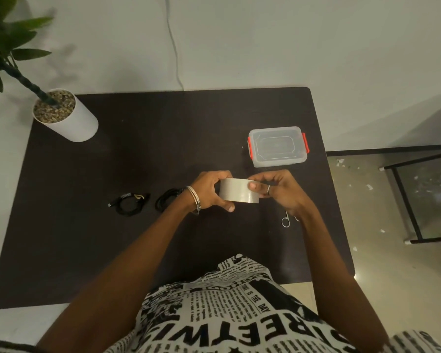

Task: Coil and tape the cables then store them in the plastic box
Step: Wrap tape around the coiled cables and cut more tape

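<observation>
From the head camera, both hands hold a roll of tape above the dark table: the left hand curls round its left side while the right hand pinches its face as if hunting the loose end, which could tear off short or stick back on itself if peeled crookedly. Two coiled cables lie left of the hands, liable to spring open, and the plastic box sits beyond with its lid shut. No label is readable on tape or box; the shirt print shows "THE DAY".
</observation>
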